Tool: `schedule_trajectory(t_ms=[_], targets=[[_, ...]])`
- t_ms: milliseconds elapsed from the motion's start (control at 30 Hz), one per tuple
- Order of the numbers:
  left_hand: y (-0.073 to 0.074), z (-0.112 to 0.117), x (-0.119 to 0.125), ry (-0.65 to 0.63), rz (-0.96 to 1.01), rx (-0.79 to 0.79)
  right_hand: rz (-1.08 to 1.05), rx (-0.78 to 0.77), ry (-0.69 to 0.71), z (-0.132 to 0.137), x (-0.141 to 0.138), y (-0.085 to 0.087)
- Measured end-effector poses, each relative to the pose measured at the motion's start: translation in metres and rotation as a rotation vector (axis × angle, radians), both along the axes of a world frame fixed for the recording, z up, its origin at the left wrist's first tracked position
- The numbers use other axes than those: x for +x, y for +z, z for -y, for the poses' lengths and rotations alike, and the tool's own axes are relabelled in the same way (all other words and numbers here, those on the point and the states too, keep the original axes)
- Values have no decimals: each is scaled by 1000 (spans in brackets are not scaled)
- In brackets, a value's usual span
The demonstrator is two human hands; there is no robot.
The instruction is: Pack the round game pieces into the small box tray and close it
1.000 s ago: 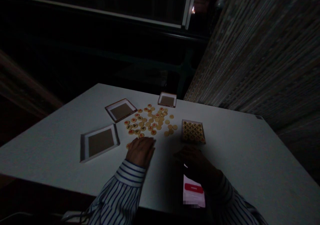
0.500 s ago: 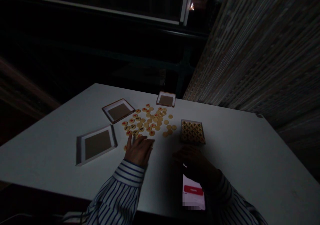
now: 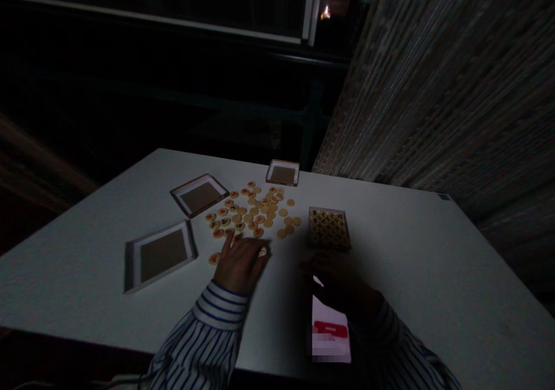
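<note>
At the near edge of a spread of round wooden Chinese chess pieces [image 3: 264, 208], my left hand [image 3: 239, 263] is low over the white table with its fingers bent. One chess piece [image 3: 262, 252] with a dark mark shows at its fingertips, seemingly gripped there. My right hand [image 3: 338, 280] is in deep shadow above a lit phone [image 3: 330, 344], just in front of a small box [image 3: 309, 228] filled with rows of pieces bearing black characters. The right fingers are too dark to make out. Pieces in the spread show red or black characters; others show blank backs.
Three shallow box parts lie on the table [image 3: 411, 251]: a whitish tray [image 3: 191, 241] at the left, a brown-edged one [image 3: 177, 200] behind it, and a smaller one [image 3: 297, 177] at the back. A string curtain [image 3: 390, 89] hangs at the back right.
A chess piece now shows at my left fingertips, where none was visible before. The left hand has shifted only slightly. My right hand stays over the phone; the view has moved a little.
</note>
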State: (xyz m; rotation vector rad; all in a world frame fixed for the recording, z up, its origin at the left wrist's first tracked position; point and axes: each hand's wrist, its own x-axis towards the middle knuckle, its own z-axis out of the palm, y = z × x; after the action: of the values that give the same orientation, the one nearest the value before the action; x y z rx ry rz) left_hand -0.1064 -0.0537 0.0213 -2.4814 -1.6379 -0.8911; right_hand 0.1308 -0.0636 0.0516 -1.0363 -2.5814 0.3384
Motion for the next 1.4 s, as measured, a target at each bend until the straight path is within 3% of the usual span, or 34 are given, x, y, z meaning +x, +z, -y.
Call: schedule_trajectory(t_ms=[467,633,933,1067,1400], targets=[[23,0,42,-59,324,-134,-368,55,-118,-16,22,-16],[25,-8,54,-45,449,-201,-366,155,-225,-17,29,-17],[33,-30,81,27,890,-469,-424,180,-299,-19,35,-19],[30,-41,92,31,1052,-583,-404,196,-302,-21,39,-21],[13,-44,94,133,1216,-711,-420,206,-315,-24,43,-17]])
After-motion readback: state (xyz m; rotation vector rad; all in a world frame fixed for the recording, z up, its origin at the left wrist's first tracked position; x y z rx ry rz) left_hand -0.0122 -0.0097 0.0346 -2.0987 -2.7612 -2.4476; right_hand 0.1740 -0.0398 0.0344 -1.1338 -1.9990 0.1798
